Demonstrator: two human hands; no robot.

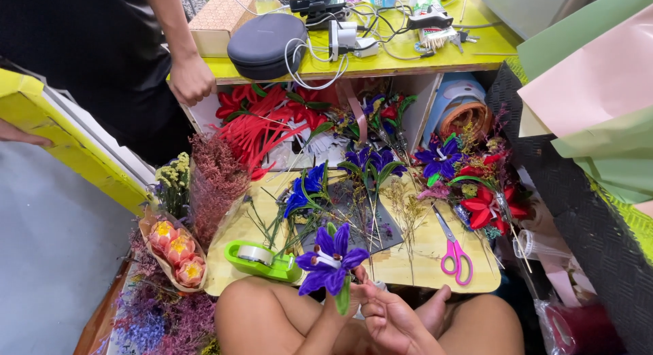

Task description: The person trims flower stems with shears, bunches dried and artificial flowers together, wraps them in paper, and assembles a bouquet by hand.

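Both hands [381,314] pinch the purple flower's [331,260] stem, their grip partly hidden behind its leaf.

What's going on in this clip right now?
A seated person holds a purple artificial flower with a green stem in both hands: the left hand grips the stem, the right hand works at its base. On the low wooden board lie a green tape dispenser and pink-handled scissors. Another person's hand hangs beside the yellow table.

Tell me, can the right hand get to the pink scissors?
Probably yes. The right hand sits close to the pink scissors, which lie uncovered on the board, though its grip is busy with the purple flower.
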